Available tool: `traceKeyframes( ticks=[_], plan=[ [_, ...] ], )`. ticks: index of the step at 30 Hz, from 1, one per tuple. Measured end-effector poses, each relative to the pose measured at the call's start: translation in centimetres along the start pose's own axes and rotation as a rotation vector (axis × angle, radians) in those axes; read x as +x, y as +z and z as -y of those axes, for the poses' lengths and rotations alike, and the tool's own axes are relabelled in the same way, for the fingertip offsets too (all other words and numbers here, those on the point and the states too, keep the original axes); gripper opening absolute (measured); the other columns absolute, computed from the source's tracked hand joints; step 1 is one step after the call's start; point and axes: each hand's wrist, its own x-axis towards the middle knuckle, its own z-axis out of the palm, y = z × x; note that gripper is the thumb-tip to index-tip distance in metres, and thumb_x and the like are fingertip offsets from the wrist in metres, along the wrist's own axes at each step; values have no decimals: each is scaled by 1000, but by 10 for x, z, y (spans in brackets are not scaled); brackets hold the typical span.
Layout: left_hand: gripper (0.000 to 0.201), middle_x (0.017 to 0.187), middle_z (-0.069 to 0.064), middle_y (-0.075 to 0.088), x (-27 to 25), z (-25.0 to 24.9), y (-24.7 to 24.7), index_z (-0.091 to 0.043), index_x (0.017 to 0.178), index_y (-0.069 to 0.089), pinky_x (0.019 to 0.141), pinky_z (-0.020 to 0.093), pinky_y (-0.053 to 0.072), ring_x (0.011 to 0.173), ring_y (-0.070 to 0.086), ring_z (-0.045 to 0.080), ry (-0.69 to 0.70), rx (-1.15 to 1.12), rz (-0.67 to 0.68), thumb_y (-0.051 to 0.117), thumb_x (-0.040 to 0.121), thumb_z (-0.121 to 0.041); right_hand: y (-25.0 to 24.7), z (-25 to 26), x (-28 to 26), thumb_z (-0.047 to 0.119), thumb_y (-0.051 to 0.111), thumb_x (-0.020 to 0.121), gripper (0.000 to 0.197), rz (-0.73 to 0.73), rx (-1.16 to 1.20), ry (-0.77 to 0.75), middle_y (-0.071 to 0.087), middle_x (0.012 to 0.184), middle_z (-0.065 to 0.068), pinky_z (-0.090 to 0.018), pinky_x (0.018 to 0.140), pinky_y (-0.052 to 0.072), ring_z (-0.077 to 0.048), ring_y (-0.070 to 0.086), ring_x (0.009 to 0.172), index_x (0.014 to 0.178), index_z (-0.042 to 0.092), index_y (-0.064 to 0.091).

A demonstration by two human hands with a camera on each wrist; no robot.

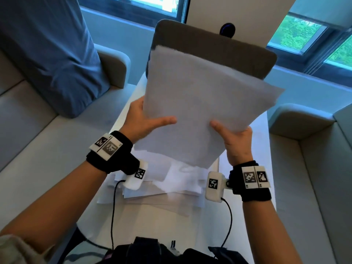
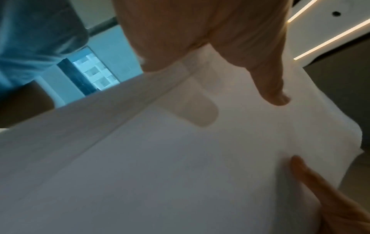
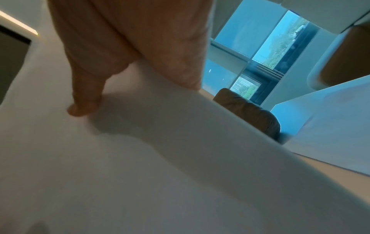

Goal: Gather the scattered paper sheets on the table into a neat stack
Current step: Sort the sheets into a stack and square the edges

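A bundle of white paper sheets (image 1: 202,103) is held up in the air over the white table (image 1: 190,225), tilted away from me. My left hand (image 1: 146,121) grips its left edge, thumb on the front and fingers behind. My right hand (image 1: 234,138) grips the lower right edge the same way. The bundle's edges are uneven at the top and right. A loose pile of further sheets (image 1: 162,185) lies fanned out on the table beneath my wrists. In the left wrist view the sheets (image 2: 160,158) fill the frame; the right wrist view shows the paper (image 3: 140,158) under my thumb.
A brown chair back (image 1: 219,46) stands at the far end of the table, behind the raised sheets. Light sofas (image 1: 38,149) flank the table on both sides, with a blue cushion (image 1: 49,54) on the left one. A dark bag (image 1: 152,252) sits at my lap.
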Motion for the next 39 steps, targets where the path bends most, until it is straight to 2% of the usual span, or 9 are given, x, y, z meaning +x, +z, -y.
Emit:
traceKeyframes(
  ticks=[6, 13, 16, 20, 23, 25, 32, 35, 39],
  plan=[
    [49, 96, -7, 69, 1, -6, 3, -32, 92, 69, 78, 23, 53, 88, 64, 8, 65, 28, -95, 90, 48, -40, 15, -7, -5, -3, 81, 64, 27, -50, 8, 86, 74, 77, 6, -30, 72, 55, -11, 69, 76, 80, 16, 70],
    [38, 93, -12, 65, 4, -20, 2, -33, 86, 67, 69, 13, 50, 82, 60, 6, 95, 98, -152, 89, 56, -30, 32, 5, 1, 6, 85, 65, 37, -132, -60, 28, 71, 87, 11, -20, 71, 55, -3, 67, 80, 96, 12, 68],
    [41, 80, -24, 62, 1, -24, 2, -29, 87, 68, 65, 6, 45, 72, 58, -4, 133, 149, -168, 91, 54, -22, 29, 15, 1, 27, 86, 66, 67, -245, -472, -316, 60, 117, 7, -20, 94, 46, -3, 56, 107, 124, 15, 55],
    [49, 76, -22, 63, -12, -38, 10, -26, 97, 67, 70, 8, 47, 66, 59, -4, 298, 203, -74, 90, 54, -21, 33, 38, -11, 36, 71, 73, 58, -73, -1121, -792, 58, 128, 3, -51, 108, 29, -17, 50, 125, 126, 21, 55],
    [52, 83, -10, 68, -22, -45, 18, -27, 102, 65, 75, 14, 51, 71, 63, 0, 431, 190, -8, 90, 57, -19, 39, 45, -28, 33, 69, 76, 25, 91, -1170, -704, 71, 87, 3, -36, 73, 46, -24, 67, 85, 100, 25, 69],
    [50, 79, -9, 71, -25, -41, 20, -28, 101, 66, 73, 18, 53, 67, 65, 5, 417, 147, 34, 90, 58, -17, 35, 45, -34, 33, 65, 83, 10, 128, -1116, -611, 68, 70, 2, -28, 53, 37, -27, 63, 68, 87, 27, 73],
    [36, 50, -25, 52, -13, 30, -18, -31, 48, 56, 50, 9, 31, 49, 43, -5, 146, 472, 200, 88, 62, -20, -23, 17, -27, 44, 65, 78, 27, 77, -723, -274, 62, 59, -6, -36, 56, 45, -14, 51, 55, 67, 20, 70],
    [33, 44, -19, 48, -3, 58, -49, -41, 52, 63, 47, 10, 30, 45, 40, -2, 11, 499, 118, 89, 59, -22, -49, 9, -22, 43, 72, 74, 37, -19, -525, -136, 63, 59, -4, -34, 58, 46, -9, 50, 58, 65, 7, 68],
    [23, 57, -17, 65, 5, 77, -67, -17, 71, 67, 58, 15, 49, 55, 57, -4, -140, 219, -61, 85, 63, -4, -66, -7, -17, 21, 74, 80, 10, -73, -359, 19, 70, 66, 14, -34, 67, 52, -5, 60, 61, 71, 20, 69]
  ],
)
